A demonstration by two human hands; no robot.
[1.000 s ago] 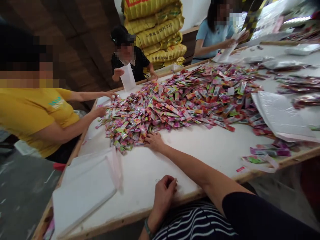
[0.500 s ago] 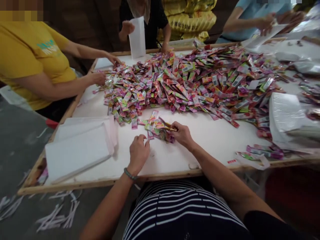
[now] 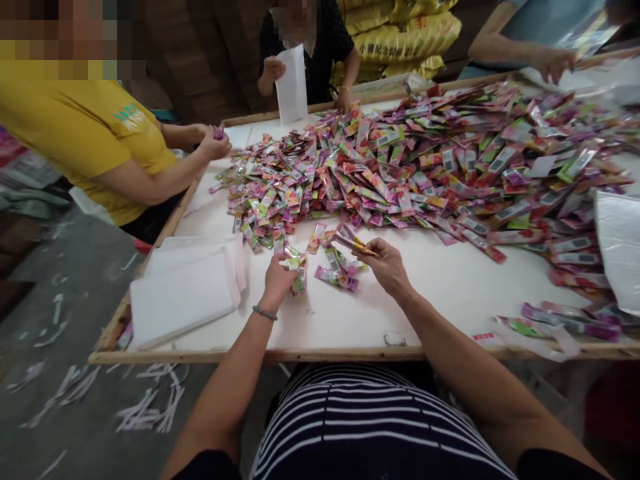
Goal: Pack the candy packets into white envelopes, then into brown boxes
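My left hand (image 3: 280, 280) is closed on a green and pink sachet (image 3: 299, 277), just above the white tabletop (image 3: 320, 330). Between the fingers of my right hand (image 3: 389, 267) are a few slim sachets (image 3: 353, 239), pointing away to the left. Several loose sachets (image 3: 337, 275) lie on the table between my hands. Beyond them spreads a large heap of colourful sachets (image 3: 380, 173), pink, purple, green and red.
White bags (image 3: 183, 297) are stacked at the left, and a silvery-white stack (image 3: 620, 250) stands at the right edge. A wooden rim (image 3: 240, 355) borders the table. A person in yellow (image 3: 105, 147) is at the left; across, a co-worker holds a white bag (image 3: 291, 83).
My left hand has taken hold of a sachet. The right hand has lifted its sachets slightly off the small pile. The view has shifted, and the person in yellow has raised their hands.
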